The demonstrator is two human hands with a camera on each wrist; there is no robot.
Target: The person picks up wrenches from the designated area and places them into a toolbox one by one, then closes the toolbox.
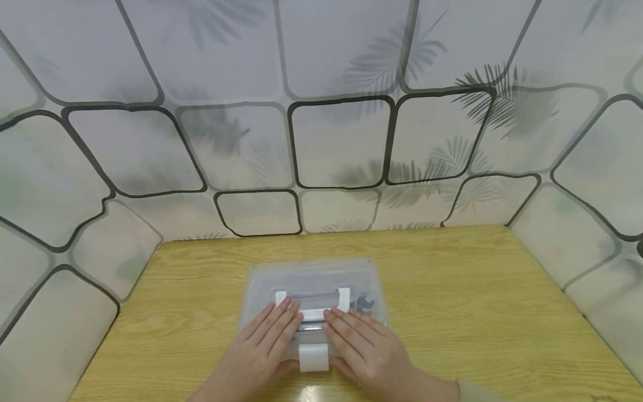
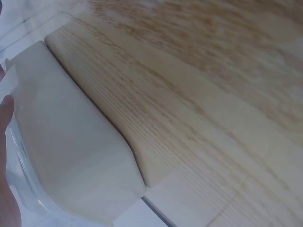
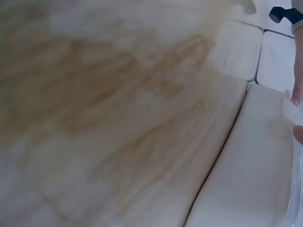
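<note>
A plastic storage box point(image 1: 313, 273) with a translucent lid sits on the table. Its white carry handle point(image 1: 313, 315) lies on the lid, and a white latch point(image 1: 313, 357) stands at the middle of the front edge. My left hand point(image 1: 261, 340) rests on the left part of the lid, fingers straight and touching the handle's end. On the other side my right hand point(image 1: 369, 346) lies the same way. Both thumbs reach the front side, either side of the latch. In the left wrist view the box's pale front wall point(image 2: 75, 127) shows, with a thumb point(image 2: 6, 111) by its upper rim.
The wood-grain table point(image 1: 452, 301) extends around the box. Behind it and at both sides rise walls covered with a stone-and-leaf pattern point(image 1: 341, 142). A dark leaf-like print point(image 1: 363, 303) shows at the lid's right.
</note>
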